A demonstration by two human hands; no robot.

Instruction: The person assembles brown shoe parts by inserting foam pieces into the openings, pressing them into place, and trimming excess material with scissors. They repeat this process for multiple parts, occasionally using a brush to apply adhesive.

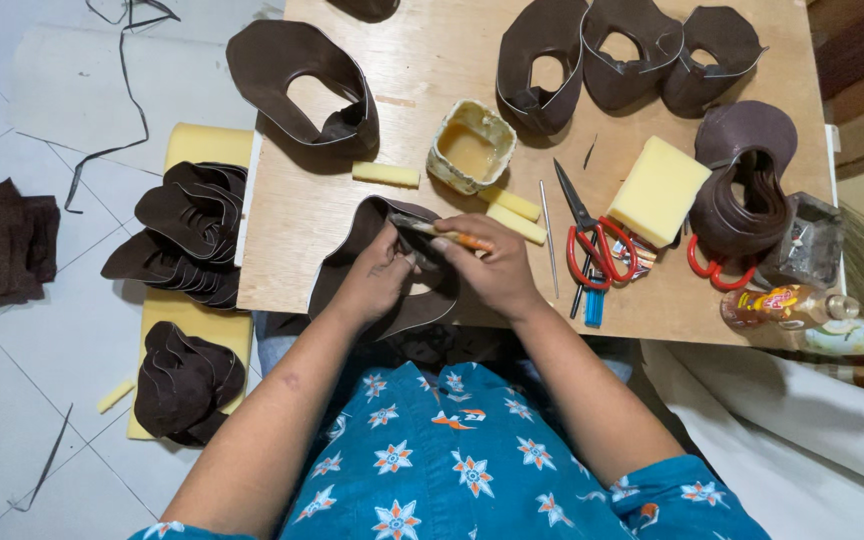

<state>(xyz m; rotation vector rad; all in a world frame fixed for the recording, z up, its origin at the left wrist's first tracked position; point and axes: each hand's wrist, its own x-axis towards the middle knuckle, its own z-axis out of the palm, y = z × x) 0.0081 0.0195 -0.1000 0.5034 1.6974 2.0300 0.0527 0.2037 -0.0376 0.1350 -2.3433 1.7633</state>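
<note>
A dark brown leather shoe upper lies at the near edge of the wooden table. My left hand pinches its inner rim. My right hand grips a small brush with an orange handle, its tip resting on the upper close to my left fingers. Just beyond them stands a glue-smeared pot of yellowish glue.
More brown uppers lie on the table's far side and stacked on yellow foam at my left. Red-handled scissors, a yellow sponge block, foam strips, a metal rod and bottles sit to the right.
</note>
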